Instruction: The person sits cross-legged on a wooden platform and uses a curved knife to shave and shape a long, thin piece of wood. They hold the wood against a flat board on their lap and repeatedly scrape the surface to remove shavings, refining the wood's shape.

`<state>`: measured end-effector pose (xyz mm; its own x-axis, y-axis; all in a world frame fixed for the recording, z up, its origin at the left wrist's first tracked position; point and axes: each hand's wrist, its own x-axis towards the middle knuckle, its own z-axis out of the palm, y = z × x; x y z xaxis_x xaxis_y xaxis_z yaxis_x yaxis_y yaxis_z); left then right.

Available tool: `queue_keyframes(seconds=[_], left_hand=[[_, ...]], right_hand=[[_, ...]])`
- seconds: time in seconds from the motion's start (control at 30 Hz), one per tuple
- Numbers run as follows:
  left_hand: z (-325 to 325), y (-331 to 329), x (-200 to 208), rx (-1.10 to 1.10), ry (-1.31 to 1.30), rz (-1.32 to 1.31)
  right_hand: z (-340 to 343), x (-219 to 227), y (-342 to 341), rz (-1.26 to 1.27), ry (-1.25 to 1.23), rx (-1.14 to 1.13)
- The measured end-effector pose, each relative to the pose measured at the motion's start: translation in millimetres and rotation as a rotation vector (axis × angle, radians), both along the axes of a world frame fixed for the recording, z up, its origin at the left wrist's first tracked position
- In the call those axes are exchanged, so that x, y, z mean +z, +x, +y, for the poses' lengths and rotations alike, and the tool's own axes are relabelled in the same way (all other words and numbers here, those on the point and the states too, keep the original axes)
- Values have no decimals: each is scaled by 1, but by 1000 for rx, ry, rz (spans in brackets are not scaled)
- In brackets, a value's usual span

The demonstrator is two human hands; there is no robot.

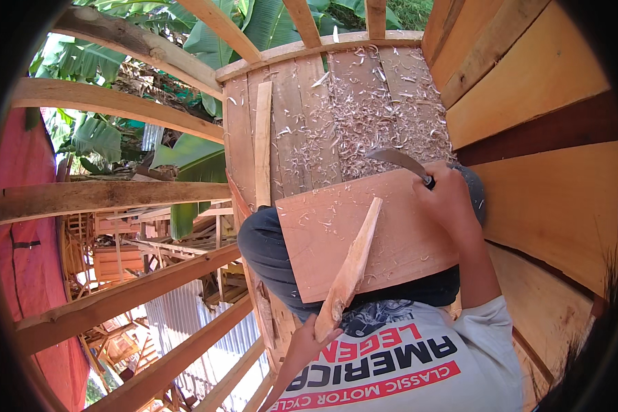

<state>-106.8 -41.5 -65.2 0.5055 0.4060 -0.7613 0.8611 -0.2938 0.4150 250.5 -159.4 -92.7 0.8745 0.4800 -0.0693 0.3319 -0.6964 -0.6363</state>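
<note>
A flat wooden board (405, 233) lies across my lap, with a few shavings on it. My left hand (310, 341) grips the thick lower end of a tapered piece of wood (350, 268), close to my shirt. Its pale, narrow tip rests over or just above the board, pointing away from me. In my right hand (448, 196), near the board's far right corner, is a knife (399, 160) with a curved blade and a dark handle. The blade points left, over the shavings and apart from the wood piece.
Curled wood shavings (371, 113) cover much of the plank floor (299, 137) ahead. A loose wooden strip (263, 144) lies along its left side. Wooden rails (117, 196) stand at my left, with foliage and corrugated roofing beyond. A plank wall (549, 199) rises close at my right.
</note>
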Motion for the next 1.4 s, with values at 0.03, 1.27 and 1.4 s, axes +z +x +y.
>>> queue_keyframes(seconds=[0.03,1.27,1.4], left_hand=[[3,7,13,74,-22,-38],[50,180,116,-49,592,-609],[55,178,116,-43,578,-581]], right_hand=[[1,5,-6,99,28,-2],[-50,14,-41,999,1130,-19],[-44,21,-42,1036,1215,-102]])
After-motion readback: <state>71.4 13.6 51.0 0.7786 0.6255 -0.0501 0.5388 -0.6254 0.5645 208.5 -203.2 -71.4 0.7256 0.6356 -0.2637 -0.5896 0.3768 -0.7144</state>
